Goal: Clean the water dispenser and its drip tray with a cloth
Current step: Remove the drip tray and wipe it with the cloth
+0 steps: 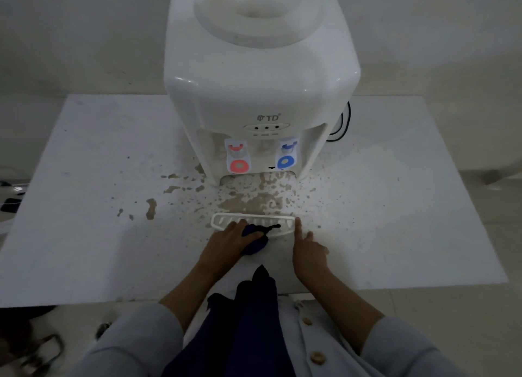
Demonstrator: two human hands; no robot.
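Note:
A white water dispenser [260,88] stands at the back of a white table [84,207], with a red tap on the left and a blue tap on the right. Its white slotted drip tray [226,218] lies out on the table in front of it. My left hand [226,242] grips a dark blue cloth [254,242] and presses it on the tray's middle. My right hand [306,249] has its forefinger stretched out, its tip touching the tray's right end, with the other fingers curled.
Brown stains and splashes [248,198] cover the table between the dispenser and the tray and spread to the left. A black cable [343,125] runs behind the dispenser's right side. Dark objects lie on the floor at the left edge and lower left.

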